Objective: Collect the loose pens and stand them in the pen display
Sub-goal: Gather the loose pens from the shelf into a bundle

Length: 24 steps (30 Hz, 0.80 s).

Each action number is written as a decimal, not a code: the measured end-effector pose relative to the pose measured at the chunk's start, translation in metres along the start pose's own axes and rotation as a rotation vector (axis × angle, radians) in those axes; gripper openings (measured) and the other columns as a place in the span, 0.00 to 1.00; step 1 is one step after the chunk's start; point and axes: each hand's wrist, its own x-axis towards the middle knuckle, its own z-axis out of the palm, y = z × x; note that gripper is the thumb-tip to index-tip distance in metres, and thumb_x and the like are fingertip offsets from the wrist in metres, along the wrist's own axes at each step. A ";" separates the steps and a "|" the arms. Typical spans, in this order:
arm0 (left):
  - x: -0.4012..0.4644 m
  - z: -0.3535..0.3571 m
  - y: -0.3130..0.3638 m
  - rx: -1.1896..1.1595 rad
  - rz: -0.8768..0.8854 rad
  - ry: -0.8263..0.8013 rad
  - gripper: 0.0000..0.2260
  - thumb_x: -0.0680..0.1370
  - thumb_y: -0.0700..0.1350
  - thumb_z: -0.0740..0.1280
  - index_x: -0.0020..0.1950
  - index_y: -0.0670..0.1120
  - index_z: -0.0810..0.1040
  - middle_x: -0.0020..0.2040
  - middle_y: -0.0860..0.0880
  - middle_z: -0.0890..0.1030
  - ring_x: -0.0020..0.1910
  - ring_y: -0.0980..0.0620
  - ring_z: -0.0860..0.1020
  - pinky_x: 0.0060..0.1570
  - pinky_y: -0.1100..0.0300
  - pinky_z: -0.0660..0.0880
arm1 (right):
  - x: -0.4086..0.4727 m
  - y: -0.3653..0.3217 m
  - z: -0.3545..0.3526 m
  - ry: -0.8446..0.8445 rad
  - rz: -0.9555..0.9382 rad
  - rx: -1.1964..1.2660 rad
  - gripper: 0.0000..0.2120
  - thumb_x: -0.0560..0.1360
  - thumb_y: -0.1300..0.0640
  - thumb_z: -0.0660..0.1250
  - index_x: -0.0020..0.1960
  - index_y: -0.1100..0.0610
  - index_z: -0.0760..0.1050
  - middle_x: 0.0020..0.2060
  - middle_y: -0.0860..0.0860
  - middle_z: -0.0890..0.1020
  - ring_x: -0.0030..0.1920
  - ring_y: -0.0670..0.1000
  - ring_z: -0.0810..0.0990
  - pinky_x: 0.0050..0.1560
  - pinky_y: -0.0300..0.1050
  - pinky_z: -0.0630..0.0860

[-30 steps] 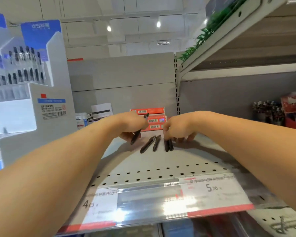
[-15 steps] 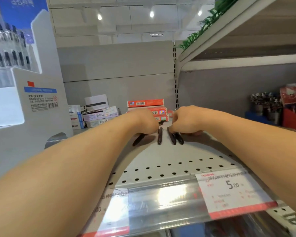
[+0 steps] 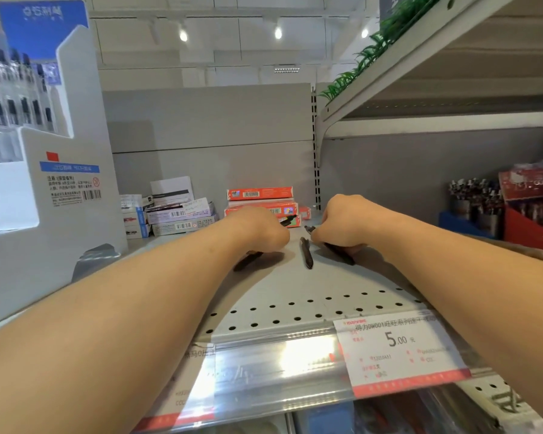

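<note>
I have both hands down on the shelf (image 3: 295, 296), knuckles up, gathering. My left hand (image 3: 257, 228) is curled round a dark pen (image 3: 248, 261): its barrel sticks out toward me under the wrist and its tip pokes out past the knuckles toward the orange boxes (image 3: 261, 194). My right hand (image 3: 342, 223) is curled too, pinching at least one dark pen (image 3: 339, 253) low against the shelf; the fingers hide how many, so I can't say whether it holds one or two. Between my two hands one loose pen (image 3: 307, 253) lies flat on the shelf, touched by neither, pointing roughly toward me. I judge both grips are kept low so each hand can rake a pen up off the flat metal rather than chase it as it rolls. The pen display (image 3: 44, 145) stands well off beyond my left forearm, tall and white with rows of pens upright in it, so everything gathered has to travel that way next.
</note>
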 end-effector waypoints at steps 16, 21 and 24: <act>-0.009 0.002 0.013 -0.210 -0.019 -0.051 0.11 0.77 0.52 0.62 0.44 0.45 0.77 0.41 0.45 0.81 0.40 0.49 0.79 0.41 0.58 0.76 | 0.006 0.014 -0.004 -0.073 0.080 0.442 0.05 0.74 0.61 0.71 0.42 0.62 0.80 0.32 0.54 0.84 0.25 0.50 0.83 0.31 0.43 0.83; -0.015 -0.007 0.014 -0.705 -0.046 -0.016 0.09 0.76 0.48 0.59 0.46 0.44 0.76 0.36 0.45 0.85 0.28 0.49 0.73 0.28 0.62 0.68 | 0.003 0.009 -0.007 -0.044 -0.037 0.698 0.05 0.76 0.61 0.70 0.49 0.62 0.82 0.38 0.55 0.85 0.32 0.50 0.85 0.39 0.45 0.85; -0.017 -0.009 0.015 -0.931 0.066 0.096 0.04 0.75 0.44 0.62 0.45 0.47 0.77 0.35 0.49 0.83 0.32 0.51 0.76 0.30 0.62 0.70 | -0.001 0.005 -0.010 -0.041 -0.137 0.889 0.02 0.77 0.64 0.70 0.48 0.59 0.80 0.37 0.54 0.86 0.37 0.51 0.84 0.42 0.46 0.85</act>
